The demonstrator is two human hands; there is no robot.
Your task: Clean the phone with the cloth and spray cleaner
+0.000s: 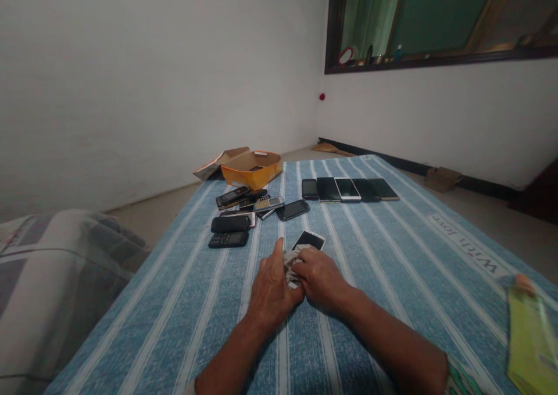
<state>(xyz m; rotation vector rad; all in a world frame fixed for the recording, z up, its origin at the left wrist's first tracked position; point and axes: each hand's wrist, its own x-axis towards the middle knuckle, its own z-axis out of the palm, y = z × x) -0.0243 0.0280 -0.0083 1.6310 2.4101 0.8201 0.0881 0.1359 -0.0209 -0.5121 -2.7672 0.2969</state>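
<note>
Three spots where a slip could cost you

Your left hand point(270, 290) and right hand point(320, 279) are closed together near 12 o'clock, both pinching a crumpled white cloth point(293, 270), with your left index finger raised. A smartphone point(308, 241) lies face up just ahead of them on a blue-striped mattress point(379, 279), almost touching your right hand.

First, that phone: the cloth sits right at its lower edge, so a forward push could shove it along the fabric, and any grit caught in the folds could scratch the glass. Second, the loose pile of keypad phones point(235, 221) at 11 o'clock: they overlap toward the mattress's left side, so a careless reach could knock one off the pile and down to the floor point(148, 223). Third, the row of five smartphones point(349, 189) between 12 and 1 o'clock lies almost edge to edge, so leaning your weight on the soft mattress could tip them against each other.
</note>
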